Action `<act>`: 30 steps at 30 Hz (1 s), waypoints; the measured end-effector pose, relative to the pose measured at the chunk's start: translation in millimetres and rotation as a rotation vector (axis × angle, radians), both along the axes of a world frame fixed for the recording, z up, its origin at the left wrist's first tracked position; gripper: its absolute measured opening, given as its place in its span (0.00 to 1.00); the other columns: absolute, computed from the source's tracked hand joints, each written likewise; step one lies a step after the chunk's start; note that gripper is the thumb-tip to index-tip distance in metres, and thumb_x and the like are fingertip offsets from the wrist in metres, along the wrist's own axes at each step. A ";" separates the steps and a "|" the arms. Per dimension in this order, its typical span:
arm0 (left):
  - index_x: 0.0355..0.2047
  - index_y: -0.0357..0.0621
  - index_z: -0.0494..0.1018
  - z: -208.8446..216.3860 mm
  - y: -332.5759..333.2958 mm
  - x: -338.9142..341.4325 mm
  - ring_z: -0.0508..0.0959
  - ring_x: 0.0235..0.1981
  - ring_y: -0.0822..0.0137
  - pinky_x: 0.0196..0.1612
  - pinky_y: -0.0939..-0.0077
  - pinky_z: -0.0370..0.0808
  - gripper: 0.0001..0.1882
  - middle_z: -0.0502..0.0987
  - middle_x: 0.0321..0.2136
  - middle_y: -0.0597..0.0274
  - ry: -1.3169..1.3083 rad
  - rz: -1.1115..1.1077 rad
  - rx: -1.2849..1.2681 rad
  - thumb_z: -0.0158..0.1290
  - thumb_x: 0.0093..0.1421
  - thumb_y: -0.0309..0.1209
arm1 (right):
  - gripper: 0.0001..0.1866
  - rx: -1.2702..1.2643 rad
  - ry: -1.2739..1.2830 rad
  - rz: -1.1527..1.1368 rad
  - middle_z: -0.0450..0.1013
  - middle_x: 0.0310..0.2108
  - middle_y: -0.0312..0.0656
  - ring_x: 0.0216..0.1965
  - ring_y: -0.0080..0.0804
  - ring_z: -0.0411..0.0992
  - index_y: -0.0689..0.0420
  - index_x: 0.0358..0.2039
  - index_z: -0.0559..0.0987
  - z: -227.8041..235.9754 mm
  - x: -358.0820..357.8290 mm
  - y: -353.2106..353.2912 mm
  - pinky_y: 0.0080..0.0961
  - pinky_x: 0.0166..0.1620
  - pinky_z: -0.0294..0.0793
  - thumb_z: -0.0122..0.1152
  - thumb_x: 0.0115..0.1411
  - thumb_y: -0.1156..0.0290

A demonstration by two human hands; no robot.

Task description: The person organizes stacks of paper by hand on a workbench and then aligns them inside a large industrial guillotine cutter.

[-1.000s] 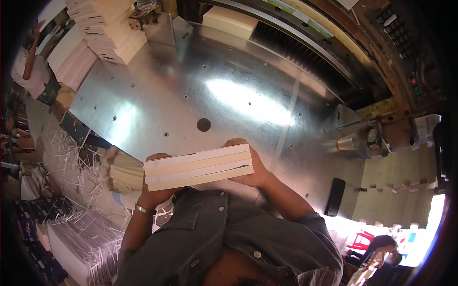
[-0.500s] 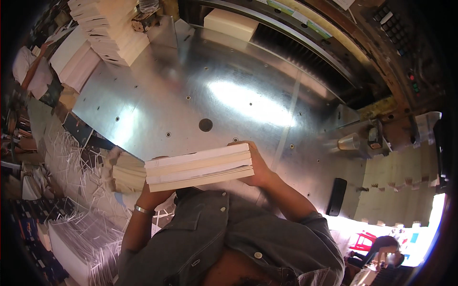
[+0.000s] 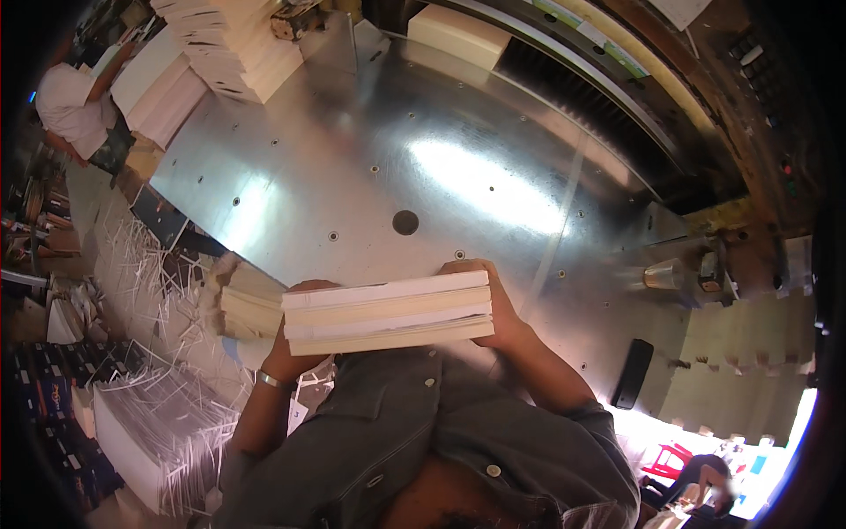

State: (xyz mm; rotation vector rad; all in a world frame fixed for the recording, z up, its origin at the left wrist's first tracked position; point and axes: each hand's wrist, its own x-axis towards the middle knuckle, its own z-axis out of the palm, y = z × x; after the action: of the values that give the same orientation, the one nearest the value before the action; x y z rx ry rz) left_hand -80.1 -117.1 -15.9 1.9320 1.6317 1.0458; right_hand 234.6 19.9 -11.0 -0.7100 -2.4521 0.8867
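Between my two hands I hold a stack of paper blocks (image 3: 388,313), white and cream in several layers, close in front of my chest. My left hand (image 3: 304,339) grips its left end, with a metal band on the wrist. At the right end my right hand (image 3: 495,304) is closed round the stack, its fingers behind it. Beyond the stack lies the shiny metal table (image 3: 326,189), with small holes and one larger dark round hole (image 3: 405,222).
Tall paper stacks (image 3: 233,53) stand at the table's far left. A cream block (image 3: 458,37) lies by the dark slotted part at the back. On the right are a plastic cup (image 3: 663,274) and a black oblong object (image 3: 632,375). Paper strips (image 3: 163,388) litter the left; two other people are farther off.
The whole view has shifted, so the table and the stack appear farther right. My hands keep their hold on the stack. The person at the far left shows more fully.
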 end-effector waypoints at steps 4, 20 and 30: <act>0.49 0.40 0.74 -3.5 0.3 -4.7 0.75 0.52 0.50 0.54 0.58 0.72 0.25 0.76 0.48 0.50 0.047 -0.030 -0.024 0.67 0.50 0.28 | 0.24 0.110 0.051 -0.016 0.72 0.49 0.43 0.54 0.42 0.69 0.55 0.49 0.75 -2.4 -1.7 -1.7 0.43 0.60 0.61 0.69 0.54 0.59; 0.56 0.41 0.72 -34.9 -2.8 -23.7 0.72 0.55 0.47 0.60 0.59 0.67 0.32 0.74 0.53 0.48 0.203 -0.009 -0.006 0.69 0.51 0.34 | 0.31 -0.187 0.153 0.150 0.75 0.50 0.47 0.49 0.42 0.77 0.59 0.59 0.71 52.6 10.2 9.9 0.33 0.50 0.76 0.72 0.56 0.71; 0.57 0.36 0.72 49.9 39.1 -14.1 0.79 0.49 0.63 0.50 0.69 0.77 0.39 0.79 0.49 0.52 -0.447 -0.199 -0.649 0.64 0.58 0.55 | 0.44 -0.927 0.439 -0.164 0.74 0.52 0.45 0.52 0.34 0.74 0.65 0.63 0.66 17.0 25.4 -22.7 0.32 0.55 0.74 0.76 0.52 0.56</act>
State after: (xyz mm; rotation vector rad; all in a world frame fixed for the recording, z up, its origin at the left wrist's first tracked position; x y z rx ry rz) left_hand -94.2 -78.0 33.9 1.2853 1.2785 0.6824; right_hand 260.0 -2.8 6.0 -0.8589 -1.4990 1.8895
